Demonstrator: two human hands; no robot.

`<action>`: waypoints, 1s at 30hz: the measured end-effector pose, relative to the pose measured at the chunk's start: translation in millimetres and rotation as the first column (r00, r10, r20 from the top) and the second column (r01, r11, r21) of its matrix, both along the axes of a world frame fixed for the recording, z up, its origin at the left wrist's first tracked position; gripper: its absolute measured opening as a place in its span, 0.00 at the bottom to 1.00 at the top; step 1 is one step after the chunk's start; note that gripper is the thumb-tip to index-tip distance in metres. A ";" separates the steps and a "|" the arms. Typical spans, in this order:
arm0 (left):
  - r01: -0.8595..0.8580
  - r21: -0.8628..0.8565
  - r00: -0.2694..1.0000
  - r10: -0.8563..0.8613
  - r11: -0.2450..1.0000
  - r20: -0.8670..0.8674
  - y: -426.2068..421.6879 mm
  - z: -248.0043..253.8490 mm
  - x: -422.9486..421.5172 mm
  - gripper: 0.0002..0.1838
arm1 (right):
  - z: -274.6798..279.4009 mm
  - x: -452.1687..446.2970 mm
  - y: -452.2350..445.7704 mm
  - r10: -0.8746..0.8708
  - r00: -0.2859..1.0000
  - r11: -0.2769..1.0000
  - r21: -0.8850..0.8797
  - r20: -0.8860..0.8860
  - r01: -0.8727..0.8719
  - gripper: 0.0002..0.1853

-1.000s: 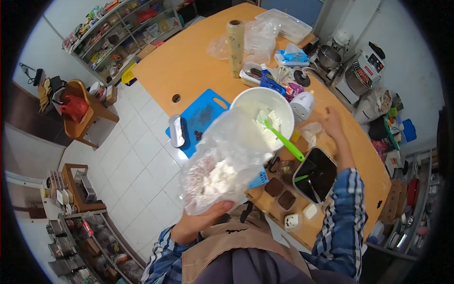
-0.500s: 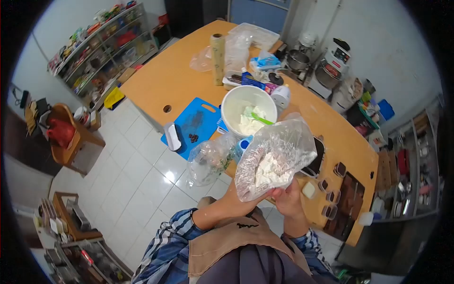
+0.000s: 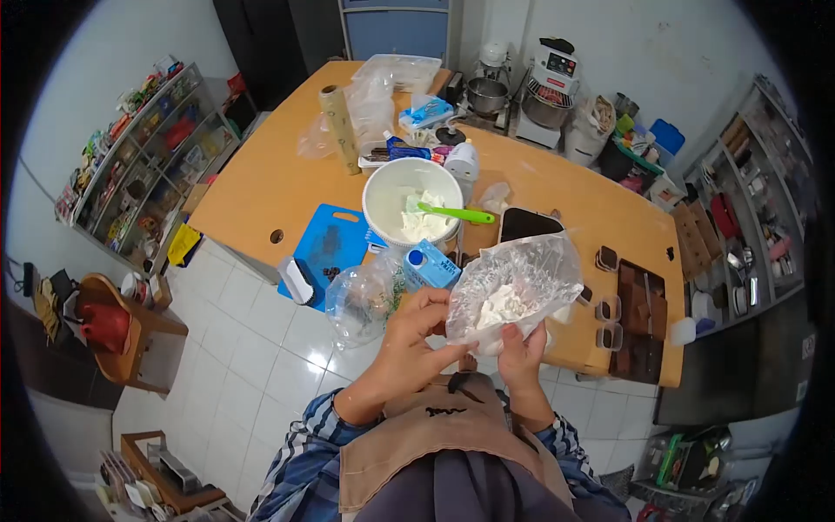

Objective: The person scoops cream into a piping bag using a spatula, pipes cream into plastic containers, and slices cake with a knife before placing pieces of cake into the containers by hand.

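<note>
Apron (image 3: 417, 461) at bottom centre. Left hand (image 3: 404, 339), just below centre, has fingers and thumb spread along the left edge of the plastic bag (image 3: 557, 261); can't tell if they pinch it. Right hand (image 3: 520, 357) is clamped on the bag's lower edge, thumb on the near side. Bag is right of centre, tilted, with a soft white mass (image 3: 504, 304) inside. Just beyond it, left: blue carton (image 3: 435, 273), beside a clear crumpled bag (image 3: 352, 300). Right of frame: brown tray (image 3: 641, 335) on the table (image 3: 565, 191). Past the carton: white bowl (image 3: 385, 198), white stuff and green spatula (image 3: 470, 214) in it; blue board (image 3: 348, 228) to its left. Upper centre: tall roll (image 3: 340, 130), upright but leaning. Farther, upper right: mixer (image 3: 548, 91).
</note>
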State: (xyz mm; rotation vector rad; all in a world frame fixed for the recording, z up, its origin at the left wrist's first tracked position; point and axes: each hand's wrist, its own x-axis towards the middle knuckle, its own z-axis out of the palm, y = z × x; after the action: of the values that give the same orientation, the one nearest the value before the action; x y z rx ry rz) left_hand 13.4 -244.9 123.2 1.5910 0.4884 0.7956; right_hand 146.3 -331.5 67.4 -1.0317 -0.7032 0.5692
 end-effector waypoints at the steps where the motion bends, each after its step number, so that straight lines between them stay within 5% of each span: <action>1: -0.006 0.074 1.000 0.005 0.997 0.015 1.8 -4.5 -1.4 0.09 | 0.4 -1.3 -0.5 -0.008 1.000 1.000 0.019 -0.021 0.009 0.34; 3: -0.040 0.214 0.998 0.029 0.976 0.057 6.1 -12.0 -3.5 0.05 | 2.8 -0.6 0.7 -0.007 0.999 0.999 0.052 -0.054 0.010 0.28; 9: 0.071 0.231 0.992 -0.092 0.970 0.083 11.7 2.5 -9.0 0.05 | 4.3 -3.5 -4.4 0.036 0.999 0.999 -0.017 0.017 -0.036 0.28; 12: 0.202 -0.234 0.956 -0.139 0.951 0.259 8.4 -3.4 -5.0 0.07 | 3.3 -7.1 -7.9 0.002 0.999 1.000 -0.010 0.032 -0.002 0.27; 14: 0.323 -0.388 0.904 -0.160 0.863 0.396 8.6 -12.1 0.9 0.07 | 2.5 -6.7 -11.6 -0.016 0.996 1.000 0.010 0.082 0.016 0.27; 18: 0.402 -0.388 0.804 -0.117 0.830 0.583 -1.9 -28.7 18.4 0.18 | -2.6 1.0 -23.6 -0.077 0.993 0.997 -0.022 0.089 0.079 0.33; 21: 0.144 -0.085 0.887 -0.091 0.986 0.453 -9.2 -30.7 40.9 0.39 | -5.2 3.8 -23.1 -0.115 0.993 0.992 0.055 -0.026 0.117 0.31; 24: 0.490 -0.326 0.867 -0.412 0.809 0.282 -12.5 -53.5 43.4 0.51 | -16.7 5.8 -27.7 -0.052 0.998 0.998 0.045 0.023 0.051 0.34; 30: 0.313 -0.313 0.950 -0.286 0.897 0.130 -20.9 -62.2 64.6 0.34 | -8.1 42.2 -24.6 0.097 0.989 0.993 0.082 -0.112 -0.088 0.27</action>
State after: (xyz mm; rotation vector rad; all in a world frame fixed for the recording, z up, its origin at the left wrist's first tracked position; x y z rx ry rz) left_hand 78.0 -265.9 61.0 1.2747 0.2889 0.5086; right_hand 188.4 -356.1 59.3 -0.8903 -0.6684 0.6721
